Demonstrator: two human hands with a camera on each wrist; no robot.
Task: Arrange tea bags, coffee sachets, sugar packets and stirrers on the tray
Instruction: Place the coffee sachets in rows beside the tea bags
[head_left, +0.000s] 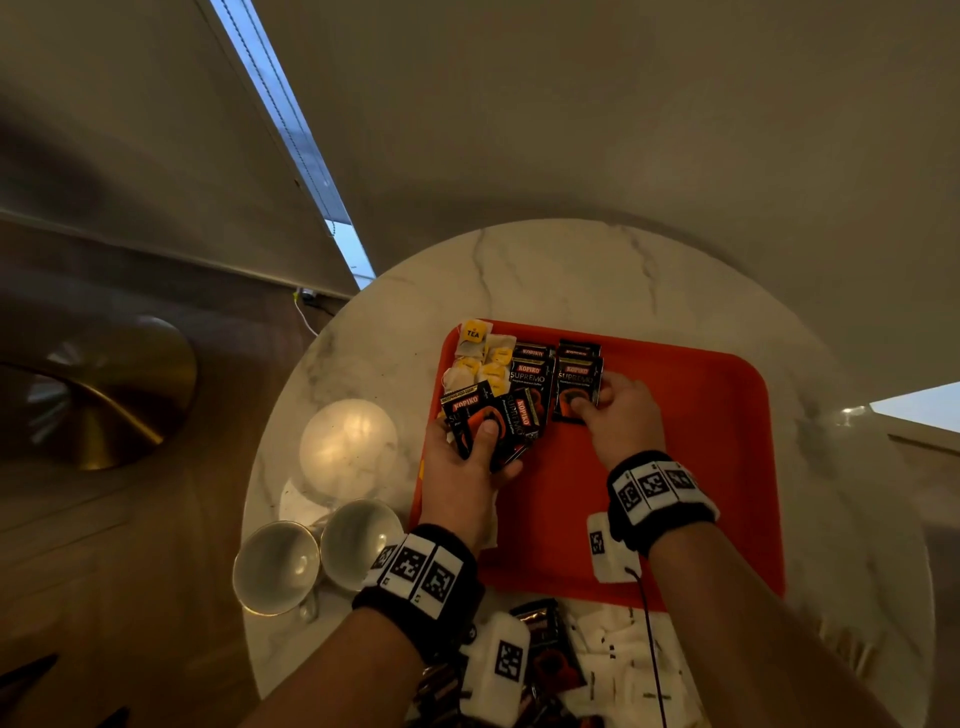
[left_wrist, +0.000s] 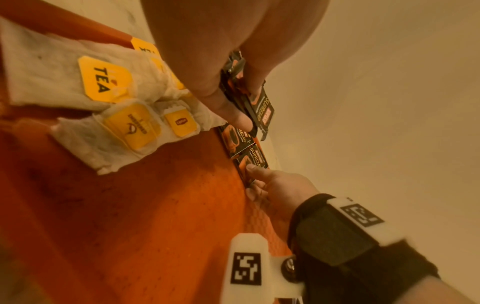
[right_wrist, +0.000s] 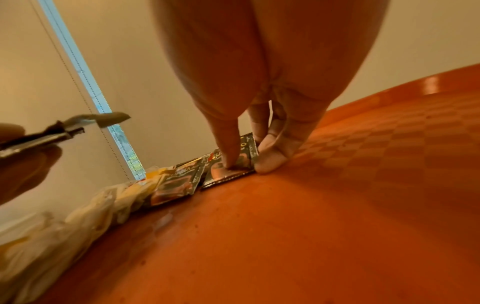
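Observation:
An orange tray (head_left: 685, 415) lies on a round marble table (head_left: 571, 270). Tea bags (head_left: 483, 358) with yellow tags sit in its far left corner, also in the left wrist view (left_wrist: 103, 82). Beside them black coffee sachets (head_left: 530, 374) lie in short rows. My left hand (head_left: 480, 434) grips a fan of several coffee sachets (head_left: 498, 415) just above the tray's left side, thumb on top. My right hand (head_left: 587, 402) holds the rightmost laid sachet (head_left: 576, 384) flat on the tray; its thumb (right_wrist: 228, 152) presses on top and curled fingers (right_wrist: 270, 162) sit against its right edge.
Two glass cups (head_left: 275, 566) (head_left: 358, 540) stand upside down left of the tray, behind them a white globe (head_left: 348, 447). At the table's near edge lies a heap of white sugar packets (head_left: 613, 660) and more coffee sachets (head_left: 545, 634). The tray's right half is bare.

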